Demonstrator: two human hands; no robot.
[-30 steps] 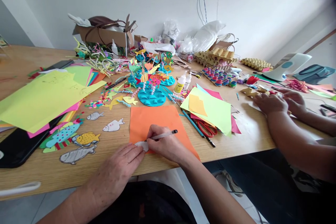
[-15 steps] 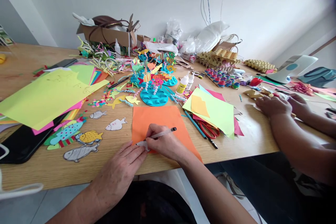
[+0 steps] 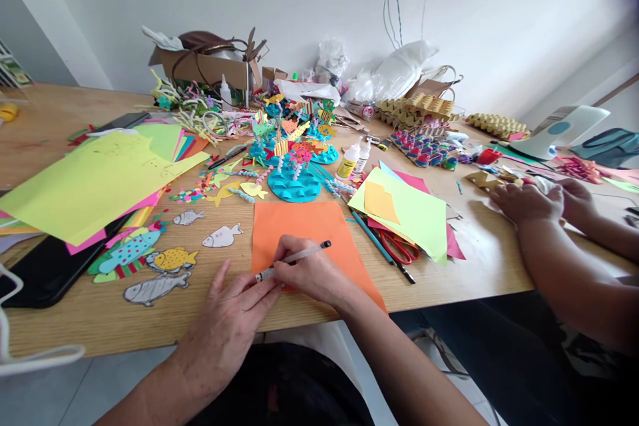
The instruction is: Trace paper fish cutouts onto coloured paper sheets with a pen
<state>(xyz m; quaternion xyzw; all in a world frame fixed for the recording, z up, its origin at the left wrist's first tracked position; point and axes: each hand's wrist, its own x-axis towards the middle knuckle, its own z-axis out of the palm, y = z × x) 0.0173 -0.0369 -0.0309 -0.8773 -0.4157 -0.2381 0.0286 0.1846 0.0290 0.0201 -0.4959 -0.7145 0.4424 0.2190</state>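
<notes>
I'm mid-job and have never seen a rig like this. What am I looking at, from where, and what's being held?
There's no machine: these are a person's bare hands, seen by one camera worn on the head, looking forward and down. The right hand has its grip on a pen. The left hand rests its fingers on a small pale piece. On the wooden table, an orange sheet lies under the right hand, with fish cutouts to its left and coloured papers to its right. Beyond it are a blue base and two bottles. The hands at far right are someone else's.
</notes>
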